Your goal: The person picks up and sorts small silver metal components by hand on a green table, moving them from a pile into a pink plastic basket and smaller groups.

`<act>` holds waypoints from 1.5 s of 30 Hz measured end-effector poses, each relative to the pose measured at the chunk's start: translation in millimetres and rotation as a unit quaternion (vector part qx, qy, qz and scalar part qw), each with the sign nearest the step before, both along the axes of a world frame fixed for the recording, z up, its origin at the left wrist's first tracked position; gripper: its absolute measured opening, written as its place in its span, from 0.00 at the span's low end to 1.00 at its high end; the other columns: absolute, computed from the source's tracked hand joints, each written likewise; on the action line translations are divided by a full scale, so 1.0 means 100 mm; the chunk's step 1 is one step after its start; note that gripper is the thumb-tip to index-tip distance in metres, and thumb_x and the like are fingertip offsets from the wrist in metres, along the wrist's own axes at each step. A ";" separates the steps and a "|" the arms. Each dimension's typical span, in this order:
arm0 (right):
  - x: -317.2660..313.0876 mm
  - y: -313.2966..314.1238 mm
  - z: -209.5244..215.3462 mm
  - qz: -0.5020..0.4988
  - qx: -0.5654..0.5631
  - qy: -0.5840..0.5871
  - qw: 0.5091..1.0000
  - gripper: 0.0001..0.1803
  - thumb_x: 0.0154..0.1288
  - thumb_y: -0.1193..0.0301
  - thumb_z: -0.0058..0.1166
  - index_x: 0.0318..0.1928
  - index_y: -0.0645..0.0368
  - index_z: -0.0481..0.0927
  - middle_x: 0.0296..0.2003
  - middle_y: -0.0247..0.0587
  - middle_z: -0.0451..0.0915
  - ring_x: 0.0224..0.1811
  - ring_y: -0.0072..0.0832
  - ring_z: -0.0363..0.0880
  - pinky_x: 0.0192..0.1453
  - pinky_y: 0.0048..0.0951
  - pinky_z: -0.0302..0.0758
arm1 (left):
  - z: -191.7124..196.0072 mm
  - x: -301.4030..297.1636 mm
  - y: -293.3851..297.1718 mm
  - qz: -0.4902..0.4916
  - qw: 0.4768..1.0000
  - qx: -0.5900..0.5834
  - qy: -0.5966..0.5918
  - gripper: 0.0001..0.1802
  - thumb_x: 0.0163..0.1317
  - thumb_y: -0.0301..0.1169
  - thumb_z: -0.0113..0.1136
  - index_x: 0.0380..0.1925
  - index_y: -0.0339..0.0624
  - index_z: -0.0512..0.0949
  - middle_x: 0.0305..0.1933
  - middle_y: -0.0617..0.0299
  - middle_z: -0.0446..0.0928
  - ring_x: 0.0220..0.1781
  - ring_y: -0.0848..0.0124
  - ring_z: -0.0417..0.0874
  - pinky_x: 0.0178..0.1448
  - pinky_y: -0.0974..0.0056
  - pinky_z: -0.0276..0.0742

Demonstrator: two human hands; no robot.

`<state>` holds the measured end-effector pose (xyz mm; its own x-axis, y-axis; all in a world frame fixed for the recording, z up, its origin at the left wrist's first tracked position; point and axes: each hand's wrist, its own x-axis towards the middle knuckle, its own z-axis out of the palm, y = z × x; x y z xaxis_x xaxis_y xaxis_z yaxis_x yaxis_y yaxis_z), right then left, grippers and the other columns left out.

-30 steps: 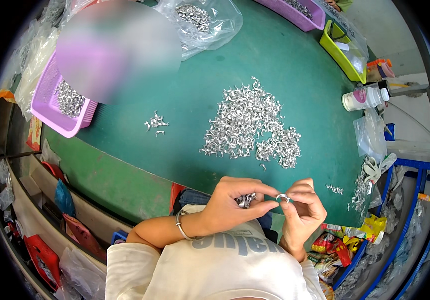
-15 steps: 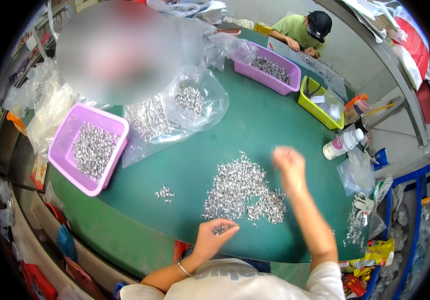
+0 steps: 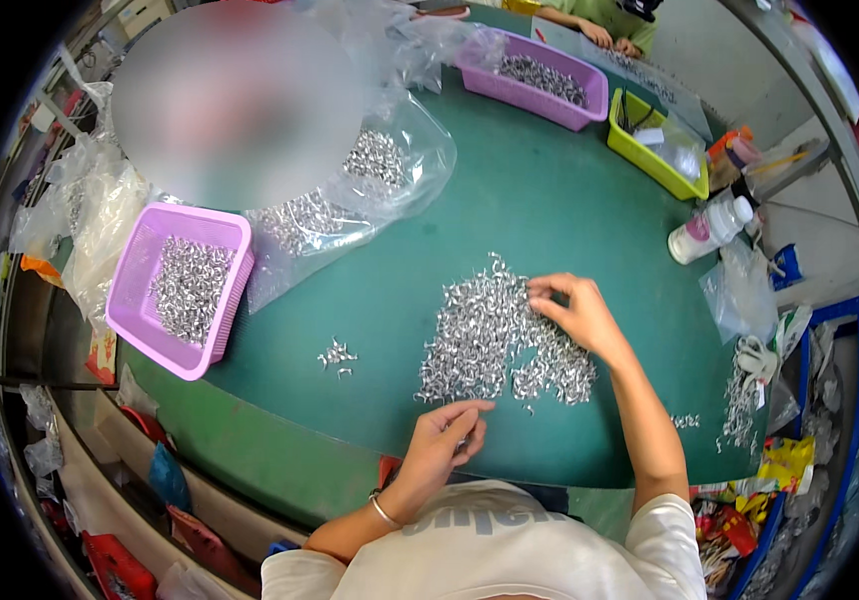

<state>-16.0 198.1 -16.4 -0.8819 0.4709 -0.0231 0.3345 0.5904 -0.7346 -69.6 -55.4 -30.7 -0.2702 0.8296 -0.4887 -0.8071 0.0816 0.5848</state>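
A broad pile of small curved silvery metal pieces point(image 3: 475, 340) lies on the green table in front of me. My left hand point(image 3: 438, 447), with a bracelet at the wrist, is curled closed at the pile's near edge; a few of the metal pieces show in its palm. At the pile's upper right edge is my right hand point(image 3: 587, 318), its fingers bent and drawn together at the metal pieces. Whatever its fingertips hold is too small to make out. A little cluster of the same pieces point(image 3: 336, 354) sits apart on the left.
Metal pieces fill part of a purple basket point(image 3: 222, 345) at left, clear plastic bags point(image 3: 420, 190) and a far purple basket point(image 3: 535, 95). A green tray point(image 3: 650, 158) and white bottle point(image 3: 710, 232) stand at right. Across the table, another person's hands point(image 3: 610, 42) work.
My right hand has come down and left onto the pile's edge from raised, blurred motion. My left hand has closed further over its pieces. The whole view has shifted slightly.
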 end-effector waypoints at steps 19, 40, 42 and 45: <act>0.52 -0.80 -0.27 -0.099 0.173 0.100 0.975 0.09 0.48 0.76 0.58 0.33 0.60 0.78 0.33 0.37 0.73 0.38 0.33 0.68 0.43 0.34 0.61 | -0.06 0.22 0.03 -0.044 0.992 0.024 -0.119 0.14 0.66 0.36 0.43 0.39 0.34 0.70 0.18 0.70 0.59 0.17 0.82 0.56 0.17 0.77 0.47; 0.65 -1.07 -0.07 -0.142 -0.308 0.190 0.921 0.05 0.52 0.80 0.56 0.32 0.64 0.77 0.35 0.36 0.74 0.36 0.23 0.70 0.42 0.24 0.65 | 0.01 0.25 0.05 0.008 1.000 -0.003 -0.023 0.13 0.61 0.31 0.53 0.42 0.34 0.72 0.17 0.76 0.58 0.16 0.87 0.54 0.18 0.79 0.45; 0.72 -1.27 -0.06 -0.165 -0.474 0.239 0.831 0.06 0.55 0.83 0.52 0.35 0.65 0.76 0.39 0.35 0.71 0.39 0.20 0.69 0.45 0.21 0.66 | 0.03 0.21 0.07 -0.015 0.999 0.001 -0.032 0.11 0.62 0.30 0.50 0.41 0.35 0.72 0.18 0.74 0.59 0.18 0.85 0.55 0.18 0.78 0.49; 0.81 -1.42 -0.14 -0.178 -0.525 0.242 0.796 0.06 0.55 0.83 0.52 0.35 0.65 0.76 0.38 0.35 0.71 0.39 0.20 0.68 0.45 0.21 0.65 | 0.07 0.19 0.10 -0.038 0.998 -0.006 -0.041 0.10 0.61 0.30 0.51 0.38 0.36 0.74 0.18 0.74 0.60 0.18 0.85 0.55 0.18 0.79 0.49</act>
